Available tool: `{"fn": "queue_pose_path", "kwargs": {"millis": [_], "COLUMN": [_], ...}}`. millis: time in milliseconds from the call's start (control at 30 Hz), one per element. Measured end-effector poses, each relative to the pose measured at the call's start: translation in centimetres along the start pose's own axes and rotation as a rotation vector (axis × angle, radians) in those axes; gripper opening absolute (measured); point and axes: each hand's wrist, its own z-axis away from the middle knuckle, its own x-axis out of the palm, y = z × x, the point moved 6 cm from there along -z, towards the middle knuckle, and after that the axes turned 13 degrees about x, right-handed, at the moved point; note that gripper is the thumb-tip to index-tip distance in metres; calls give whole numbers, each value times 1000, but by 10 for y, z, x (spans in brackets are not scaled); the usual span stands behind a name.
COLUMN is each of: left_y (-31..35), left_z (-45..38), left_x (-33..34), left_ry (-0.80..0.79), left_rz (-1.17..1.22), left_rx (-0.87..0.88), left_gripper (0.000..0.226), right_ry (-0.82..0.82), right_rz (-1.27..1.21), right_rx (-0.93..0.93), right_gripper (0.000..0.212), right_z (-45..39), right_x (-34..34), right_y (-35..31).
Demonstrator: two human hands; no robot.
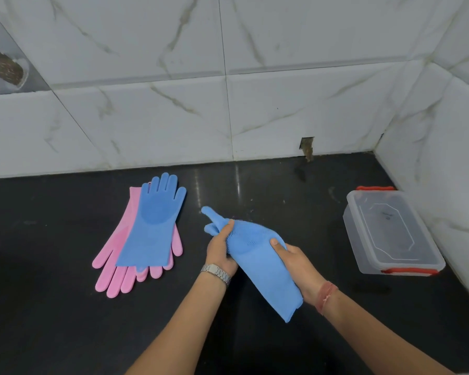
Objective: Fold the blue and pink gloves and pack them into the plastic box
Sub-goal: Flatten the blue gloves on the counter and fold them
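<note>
I hold a blue silicone glove (pixel 257 255) above the dark counter, between both hands. My left hand (pixel 220 251) grips it near the finger end, whose fingers stick out to the upper left. My right hand (pixel 298 266) grips the cuff half, thumb on top, and the cuff hangs down to the lower right. A second blue glove (pixel 152 226) lies flat on the counter to the left, fingers pointing to the wall. It rests on top of pink gloves (pixel 119 269), whose fingers point toward me. The clear plastic box (pixel 390 234) with red clips stands at the right, lid on.
The black counter (pixel 65 320) runs from a white marble-tiled back wall (pixel 228 104) to a tiled side wall (pixel 450 158) at the right, just behind the box. A small hole in the back wall sits at counter level.
</note>
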Motion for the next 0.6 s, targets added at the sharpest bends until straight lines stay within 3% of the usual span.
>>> {"fn": "queue_pose_path", "kwargs": {"millis": [133,433,600], "left_y": [-8,11,-8], "left_z": [-6,-37,-61], "left_x": [5,60,24], "left_ry": [-1,-325,-127], "left_rz": [-81,-251,-600], "left_rx": [-37,89,70], "left_gripper": [38,42,26], "right_ry": [40,115,144], "right_rz": [-3,-98,-86], "right_rx": [-11,-145,131], "right_gripper": [31,25,21], "right_z": [-4,-20,-49], "right_x": [-8,-36,-53], "right_y": [6,-17,17]}}
